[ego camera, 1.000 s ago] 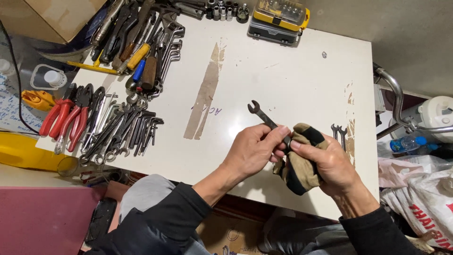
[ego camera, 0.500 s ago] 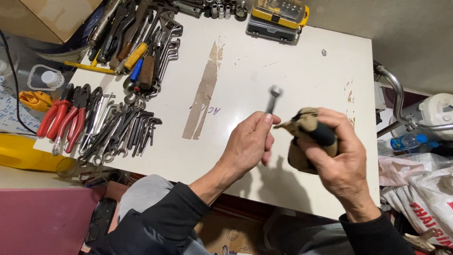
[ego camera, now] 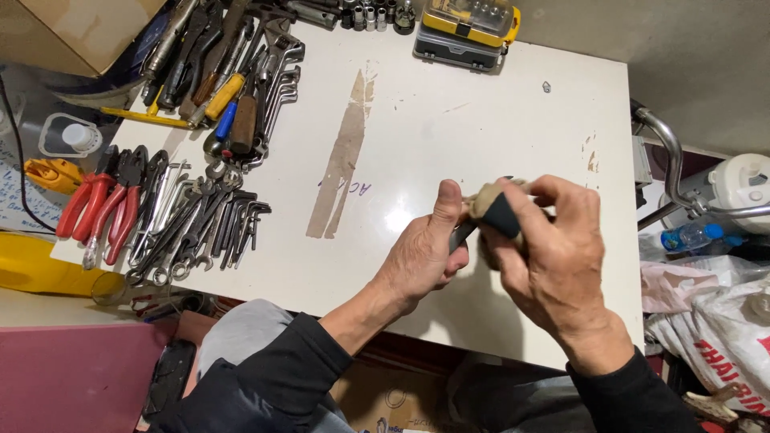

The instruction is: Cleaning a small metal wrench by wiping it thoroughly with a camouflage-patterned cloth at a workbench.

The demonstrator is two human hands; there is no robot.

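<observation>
- At the far left of the white worktop [ego camera: 449, 104] we see red-handled pliers [ego camera: 100, 204] beside a heap of wrenches [ego camera: 200, 220].
- Our left hand [ego camera: 425, 252] has its grip clenched on a dark wrench [ego camera: 463, 234] — only a short stretch shows.
- Our right hand [ego camera: 553, 256] grasps a tan and black cloth [ego camera: 496, 210], pressed over the wrench — held above the worktop's near edge.

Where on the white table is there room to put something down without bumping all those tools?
The white table is bare in the middle and right, between the brown tape strip, the yellow case and the hands. A smaller patch lies between the tape and the wrenches. The left side is crowded: pliers, wrenches, screwdrivers.
</observation>
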